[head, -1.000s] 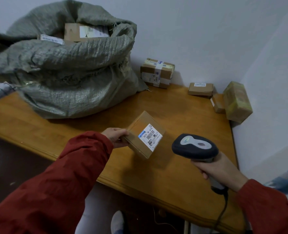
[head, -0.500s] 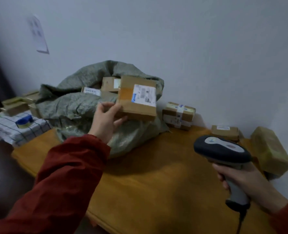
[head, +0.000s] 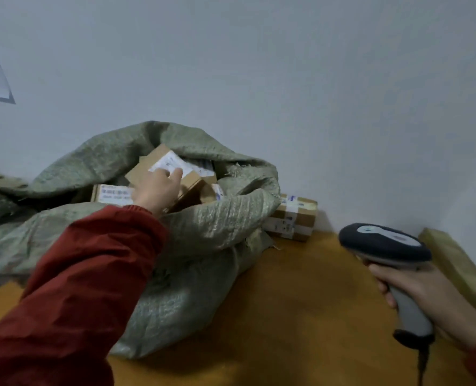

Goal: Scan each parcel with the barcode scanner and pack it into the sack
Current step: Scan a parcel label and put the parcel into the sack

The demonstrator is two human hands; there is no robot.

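Parcel (head: pixel 146 166) goes into the mouth of the sack (head: pixel 211 227), tilted on the boxes already inside! The left hand (head: pixel 158 189) holds it, fingers (head: pixel 176 173) bent over the labelled face; the thumb is hidden. The danger, as I judge it: the load is heaped close to the slumped rim, so letting go too soon could send this one sliding back out onto the table (head: pixel 301 302), or shift the pile. The right hand (head: pixel 437 296) grips the handle of the scanner (head: pixel 384 242), well clear. The taped box (head: pixel 294 218) is just beside the sack, not yet packed. Half a second ago this parcel was up in the air before the sack; a second ago it was low, facing the scanner. Now it's in.
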